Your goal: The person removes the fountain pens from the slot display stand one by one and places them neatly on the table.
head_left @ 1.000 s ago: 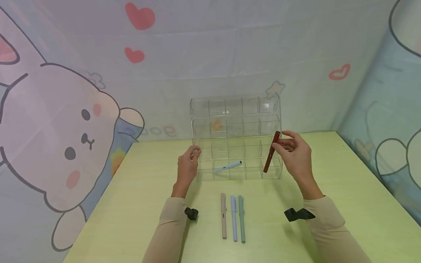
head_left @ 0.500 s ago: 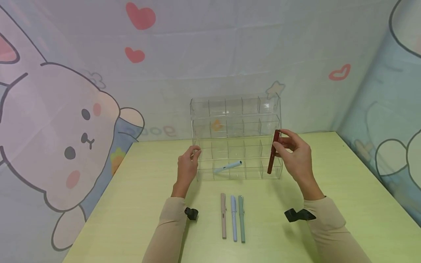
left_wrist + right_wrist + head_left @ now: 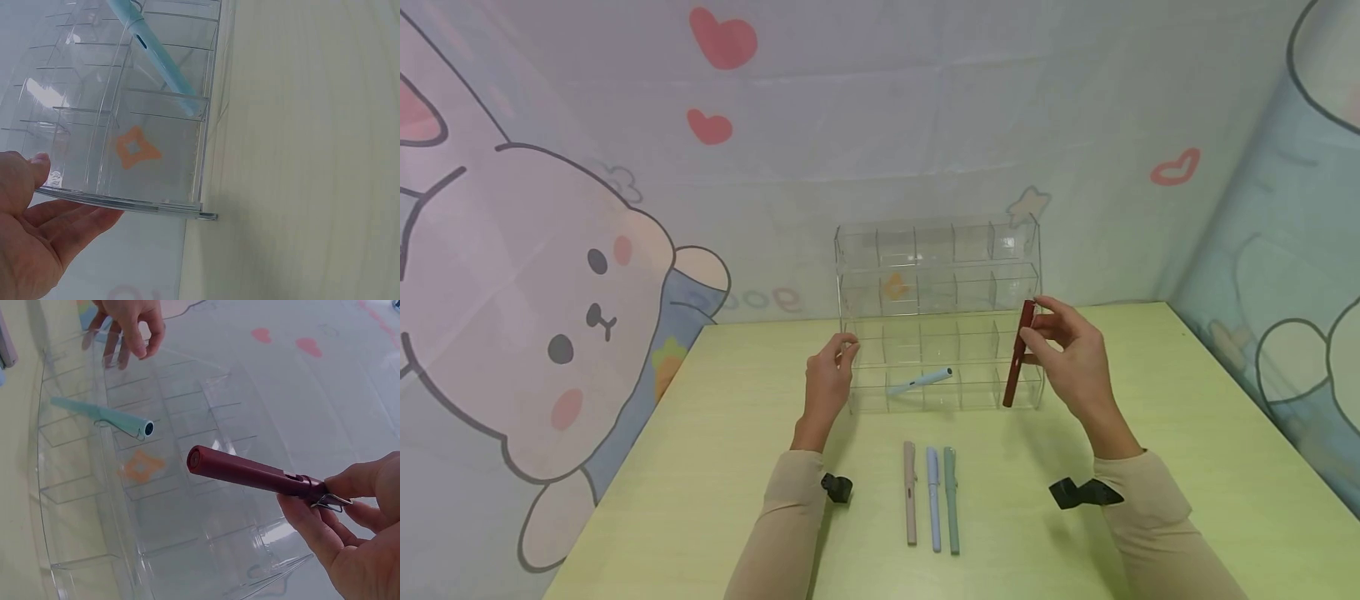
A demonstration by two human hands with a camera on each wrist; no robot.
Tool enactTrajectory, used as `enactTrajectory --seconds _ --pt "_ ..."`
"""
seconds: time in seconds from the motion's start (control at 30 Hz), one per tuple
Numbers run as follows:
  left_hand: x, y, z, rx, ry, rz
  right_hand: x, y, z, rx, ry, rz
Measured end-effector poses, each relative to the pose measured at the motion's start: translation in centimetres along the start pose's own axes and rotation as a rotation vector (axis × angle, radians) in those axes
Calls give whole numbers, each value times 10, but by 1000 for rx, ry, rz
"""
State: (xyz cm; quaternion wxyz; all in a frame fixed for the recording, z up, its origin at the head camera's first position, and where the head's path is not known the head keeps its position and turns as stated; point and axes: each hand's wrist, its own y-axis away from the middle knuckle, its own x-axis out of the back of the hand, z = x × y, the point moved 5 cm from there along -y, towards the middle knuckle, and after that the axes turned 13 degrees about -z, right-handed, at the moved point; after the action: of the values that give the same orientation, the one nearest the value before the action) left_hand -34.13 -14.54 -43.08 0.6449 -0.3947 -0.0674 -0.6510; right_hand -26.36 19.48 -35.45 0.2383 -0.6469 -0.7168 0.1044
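A clear acrylic rack with tiered compartments stands at the middle back of the table. My left hand grips its left side panel; in the left wrist view the thumb is inside the panel and the fingers are outside. A dark red pen is pinched between thumb and fingers of my right hand, in front of the rack's right end. It tilts, its lower end before the bottom row, the metal clip near my fingers in the right wrist view. A light blue pen leans rightward in the bottom row, left of centre.
Three pens lie side by side on the table in front of the rack: a brown-beige pen, a periwinkle pen and a green pen. A cartoon-printed cloth hangs close behind the rack.
The red pen first became more upright and shifted right, then its lower end swung back left and slightly down. My left hand and the rack have stayed in place.
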Motion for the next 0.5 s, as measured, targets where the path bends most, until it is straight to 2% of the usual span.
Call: enactTrajectory --seconds 0.5 --pt "0 1 -1 11 3 6 -10 -1 4 -112 47 -154"
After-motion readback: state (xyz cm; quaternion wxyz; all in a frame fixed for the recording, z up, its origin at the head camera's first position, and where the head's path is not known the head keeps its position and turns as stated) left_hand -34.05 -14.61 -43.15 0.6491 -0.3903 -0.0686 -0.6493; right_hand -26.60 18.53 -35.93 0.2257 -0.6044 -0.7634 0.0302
